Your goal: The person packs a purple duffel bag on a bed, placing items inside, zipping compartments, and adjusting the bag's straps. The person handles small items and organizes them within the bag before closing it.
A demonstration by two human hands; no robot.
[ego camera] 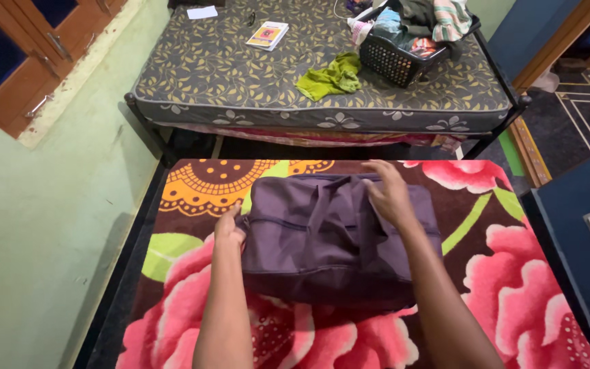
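A dark purple fabric bag (322, 239) with straps and a zip lies flat on a bed covered by a floral blanket (514, 287) in pink, brown and orange. My left hand (229, 229) grips the bag's left edge with curled fingers. My right hand (389, 195) rests flat on the bag's top right part, fingers spread, near the straps.
Beyond a narrow gap stands a second bed with a grey leaf-patterned mattress (240, 82). On it lie a green cloth (332, 76), a black basket of clothes (404, 48), a booklet (267, 34) and a white paper (203, 11). A green wall (42, 205) runs along the left.
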